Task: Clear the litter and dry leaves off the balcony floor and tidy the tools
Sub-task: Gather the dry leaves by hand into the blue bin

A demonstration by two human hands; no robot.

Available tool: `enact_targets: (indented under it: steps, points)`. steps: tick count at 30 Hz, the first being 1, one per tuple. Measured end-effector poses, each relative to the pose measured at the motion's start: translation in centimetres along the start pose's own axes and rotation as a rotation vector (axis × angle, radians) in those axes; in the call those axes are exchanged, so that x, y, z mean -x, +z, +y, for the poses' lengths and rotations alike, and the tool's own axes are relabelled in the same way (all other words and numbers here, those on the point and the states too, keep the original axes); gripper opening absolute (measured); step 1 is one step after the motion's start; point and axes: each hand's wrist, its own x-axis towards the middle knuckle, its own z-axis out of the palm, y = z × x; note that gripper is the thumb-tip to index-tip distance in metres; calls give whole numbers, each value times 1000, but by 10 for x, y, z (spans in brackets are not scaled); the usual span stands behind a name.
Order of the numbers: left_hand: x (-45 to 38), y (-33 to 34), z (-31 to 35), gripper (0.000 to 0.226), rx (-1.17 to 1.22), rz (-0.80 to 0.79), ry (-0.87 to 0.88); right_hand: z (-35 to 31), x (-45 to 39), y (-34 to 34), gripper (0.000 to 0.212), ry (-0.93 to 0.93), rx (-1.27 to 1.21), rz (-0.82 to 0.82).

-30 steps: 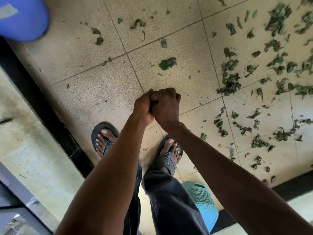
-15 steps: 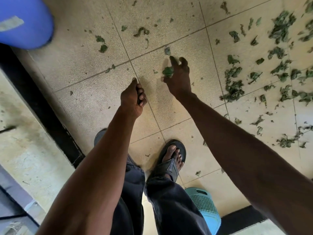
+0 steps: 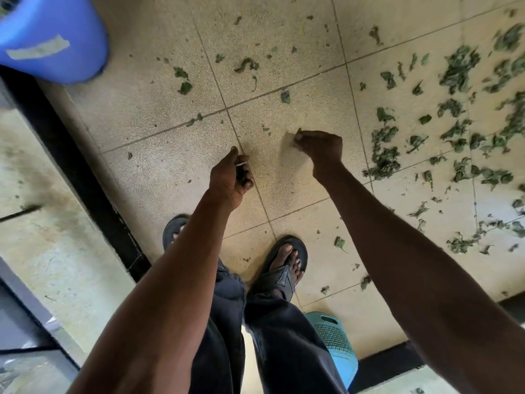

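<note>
Dry green leaves (image 3: 383,159) lie scattered over the beige tiled balcony floor (image 3: 159,89), thickest on the right side. My right hand (image 3: 319,146) is low over the floor, fingers pinched on a small clump of leaves at its tip. My left hand (image 3: 231,177) hangs a little nearer, curled into a loose fist with dark leaf bits showing between the fingers. Single leaves (image 3: 184,87) lie farther out towards the top left.
A blue plastic bucket (image 3: 56,38) stands at the top left. A teal perforated basket (image 3: 333,341) sits behind my right leg. A black strip (image 3: 85,177) borders the tiles on the left, with a raised ledge beyond. My sandalled feet (image 3: 284,263) stand on the tiles.
My hands were together a second ago, then parted. The right hand reached out to a leaf clump, closed on it and drew back; that clump is gone from the tile.
</note>
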Motion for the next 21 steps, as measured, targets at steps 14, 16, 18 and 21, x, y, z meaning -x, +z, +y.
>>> enact_targets:
  steps: [14, 16, 18, 21]
  points:
    - [74, 54, 86, 54, 35, -79, 30, -126, 135, 53, 26, -381, 389, -386]
    - [68, 59, 96, 54, 56, -90, 42, -138, 121, 53, 31, -356, 261, -318]
    - [57, 57, 106, 46, 76, -53, 57, -136, 98, 48, 35, -340, 194, -203]
    - [40, 49, 118, 46, 135, 32, 77, -113, 49, 39, 34, -189, 233, -151]
